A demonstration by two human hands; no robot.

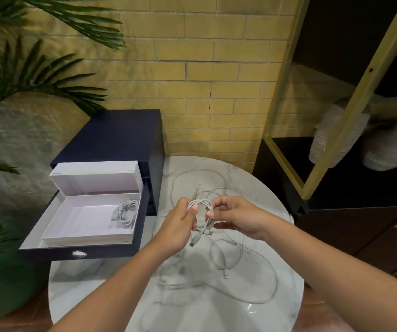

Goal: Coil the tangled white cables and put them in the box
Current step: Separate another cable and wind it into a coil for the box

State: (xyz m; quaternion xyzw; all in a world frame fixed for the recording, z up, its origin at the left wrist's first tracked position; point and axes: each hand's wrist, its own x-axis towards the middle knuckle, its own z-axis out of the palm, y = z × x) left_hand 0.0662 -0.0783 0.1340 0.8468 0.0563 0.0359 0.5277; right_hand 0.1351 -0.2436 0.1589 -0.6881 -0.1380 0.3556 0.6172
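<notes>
The left hand (180,224) is curled round one side of a small coil (201,203), thumb pressed on its strands; the right hand (237,218) pinches the other side between thumb and fingertips; so both hands are closed on the same bundle, held just above the surface (216,312). The coil hangs lengthwise toward the person, with its plugs (198,238) dangling from the near end; whether any strand of it runs on into the loose cables (243,257) below I cannot quite make out. Those lie sprawled on the surface beneath and to the right of the hands. The box (82,219) sits open in a drawer (48,254) to the left, beside the surface; one wound cable (124,213) lies in its right corner. The left hand is nearer, so I'd expect the coil to travel leftward, across the drawer's edge.
</notes>
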